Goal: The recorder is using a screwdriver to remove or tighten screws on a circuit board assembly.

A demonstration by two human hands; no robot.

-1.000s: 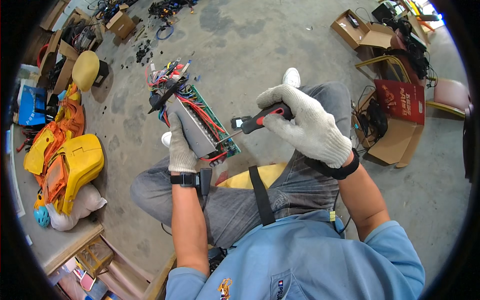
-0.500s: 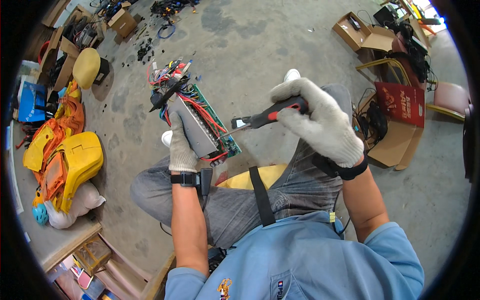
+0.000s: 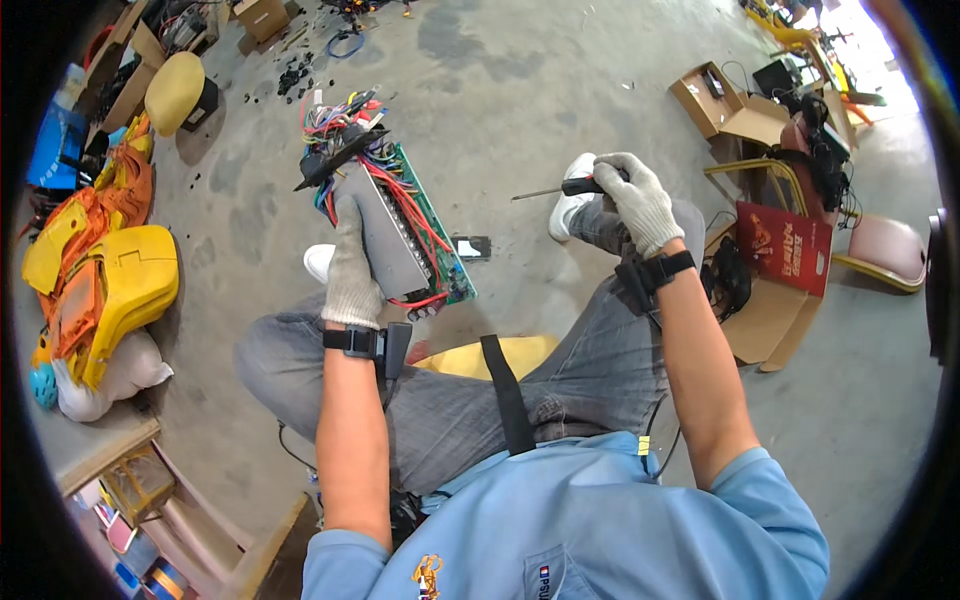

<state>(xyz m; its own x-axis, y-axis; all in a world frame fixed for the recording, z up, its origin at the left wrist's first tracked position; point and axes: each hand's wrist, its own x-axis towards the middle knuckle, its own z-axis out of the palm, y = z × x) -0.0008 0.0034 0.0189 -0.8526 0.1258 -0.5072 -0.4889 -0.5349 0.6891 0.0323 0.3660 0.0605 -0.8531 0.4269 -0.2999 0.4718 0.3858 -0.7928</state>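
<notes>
A grey, stained concrete floor (image 3: 520, 120) spreads across the room, brightest toward the upper right. Along the left side lies a heap of yellow and orange moulded plastic panels (image 3: 125, 285), with a round yellow-topped stool (image 3: 174, 92) beyond it. Small black scraps (image 3: 294, 76) and a coiled blue cable (image 3: 344, 45) lie on the floor farther off. To the right are an open brown cardboard box (image 3: 702, 97), a gold-framed chair with a pale pink pad (image 3: 888, 250), and a red printed cardboard panel (image 3: 783, 248) beside a tangle of black cables (image 3: 730, 280).

The grey metal-cased electronic unit with a green circuit board (image 3: 385, 235) is in front of the seated person, tilted, with a bundle of multicoloured wires (image 3: 340, 115) at its far end. The left hand (image 3: 350, 265), in an off-white knitted glove, is clamped on its left edge. The right hand (image 3: 640, 203), gloved alike and well apart from the left, is closed around a black-handled screwdriver (image 3: 578, 187). The screwdriver's shaft points left, clear of the unit. A small flat black rectangular piece with a white patch (image 3: 472, 248) lies just right of the unit.
</notes>
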